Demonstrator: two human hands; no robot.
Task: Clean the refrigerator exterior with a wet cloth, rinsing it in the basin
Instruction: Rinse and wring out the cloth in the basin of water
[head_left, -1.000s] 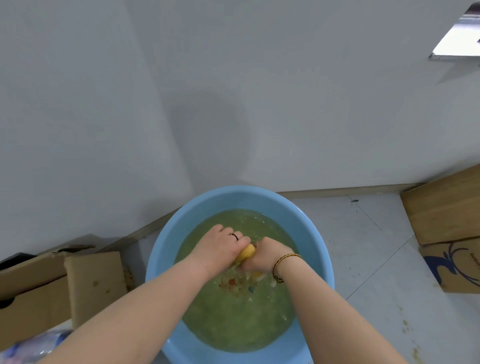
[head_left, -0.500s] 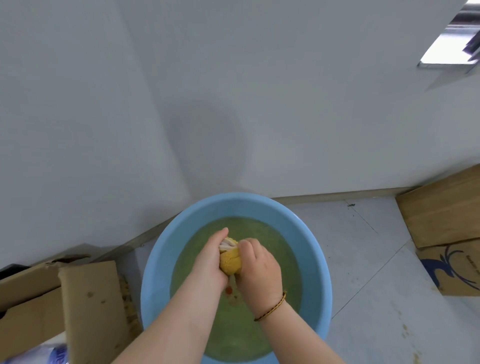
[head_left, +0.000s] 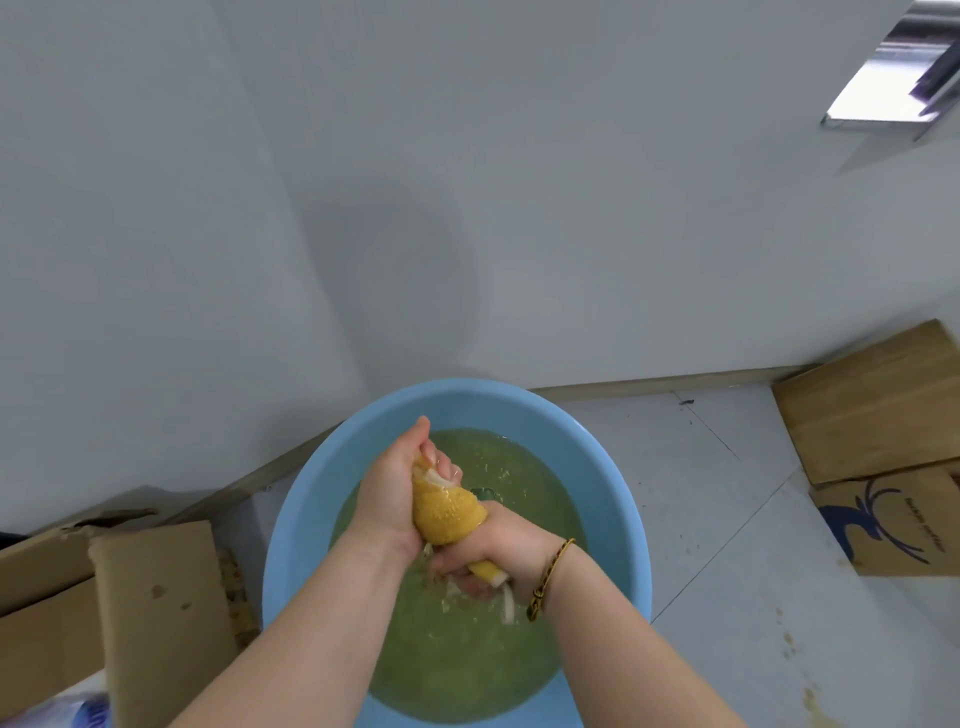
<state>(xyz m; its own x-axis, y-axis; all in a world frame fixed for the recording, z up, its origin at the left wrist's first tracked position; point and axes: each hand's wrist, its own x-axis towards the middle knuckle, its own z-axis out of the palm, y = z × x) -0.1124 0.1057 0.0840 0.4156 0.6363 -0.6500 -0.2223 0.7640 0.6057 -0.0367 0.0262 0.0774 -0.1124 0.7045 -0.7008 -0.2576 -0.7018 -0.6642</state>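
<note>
Blue basin (head_left: 613, 493) w/ greenish water sits on the floor by a white wall. Over it, left grip (head_left: 395, 493) clenches the far end of a bunched yellow cloth (head_left: 449, 514) & right grip (head_left: 493, 551) clenches the near end. Cardboard boxes (head_left: 872, 400) lie left & right.

Both of this person's arms are bare as far up as I can see them, the left forearm (head_left: 311, 623) and the right forearm (head_left: 623, 649) alike, rounded and smooth right down to the grips. One thing is worn, and it sits just behind the right grip (head_left: 493, 551): a thin bracelet (head_left: 553, 574) round the wrist. It looks like a braided cord of gold and dark strands, and it lies slantwise across the wrist. On the underside of the wrist it thickens into a small darker lump, a knot or a bead, too small to tell which. The left grip (head_left: 395, 499) and the wrist behind it are plain bare skin.
</note>
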